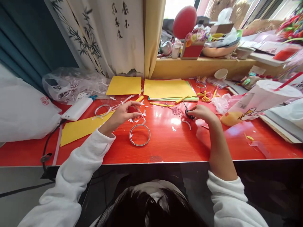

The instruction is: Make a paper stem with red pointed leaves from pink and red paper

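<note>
Tabletop bears two rings; left hand pinches one strip, right hand holds one pair of scissors.

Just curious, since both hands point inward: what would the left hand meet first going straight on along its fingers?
Probably the black-handled scissors at the right hand, across the red table, though depth is unclear: the left hand could pass above them.

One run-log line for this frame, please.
left hand: near front tape roll | right hand: at scissors | white scraps: on red table
</note>
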`<state>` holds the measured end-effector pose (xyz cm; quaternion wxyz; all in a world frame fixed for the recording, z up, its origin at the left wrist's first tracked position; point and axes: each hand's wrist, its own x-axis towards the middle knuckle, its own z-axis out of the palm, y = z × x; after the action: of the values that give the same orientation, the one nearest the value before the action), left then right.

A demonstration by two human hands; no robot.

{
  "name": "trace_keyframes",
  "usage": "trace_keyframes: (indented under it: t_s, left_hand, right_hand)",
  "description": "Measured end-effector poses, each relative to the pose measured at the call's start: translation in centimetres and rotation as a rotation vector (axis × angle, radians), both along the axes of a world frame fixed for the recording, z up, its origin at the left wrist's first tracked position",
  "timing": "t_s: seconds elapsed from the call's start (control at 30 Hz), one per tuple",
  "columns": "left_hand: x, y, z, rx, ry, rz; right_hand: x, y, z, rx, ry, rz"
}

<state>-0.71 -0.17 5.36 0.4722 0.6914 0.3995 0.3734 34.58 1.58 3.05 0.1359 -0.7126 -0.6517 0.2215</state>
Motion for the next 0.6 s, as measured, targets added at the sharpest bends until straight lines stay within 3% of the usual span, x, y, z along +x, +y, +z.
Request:
trace_keyframes:
  t_s: [0.13, 0.2, 0.27, 0.37, 0.5, 0.6]
  left_hand:
    - [1.2, 0.4, 2.2, 0.045, -0.151, 0.007]
    - [1.8, 0.7, 3.7, 0.099, -0.166, -0.034]
    - [2.2, 1.0, 5.4, 0.145, -0.164, -0.079]
    - [2.9, 1.2, 7.7, 0.190, -0.072, -0.136]
    - [3.6, 1.4, 9.9, 0.314, -0.002, -0.083]
    - [3.8, 2.0, 10.7, 0.358, 0.016, -0.071]
  right_hand:
    - [-0.8, -0.8, 1.4, 0.034, 0.292, 0.021]
    - [-1.3, -0.8, 1.7, 0.136, 0.617, 0.012]
    - [-2.2, -0.8, 1.8, 0.239, 0.997, 0.108]
    - [-4.1, -0.8, 1.3, 0.370, 1.229, 0.229]
    - [-6.7, -1.6, 0.7, 0.283, 1.252, 0.481]
    - [-7.8, -2.3, 1.9, 0.116, 0.942, 0.674]
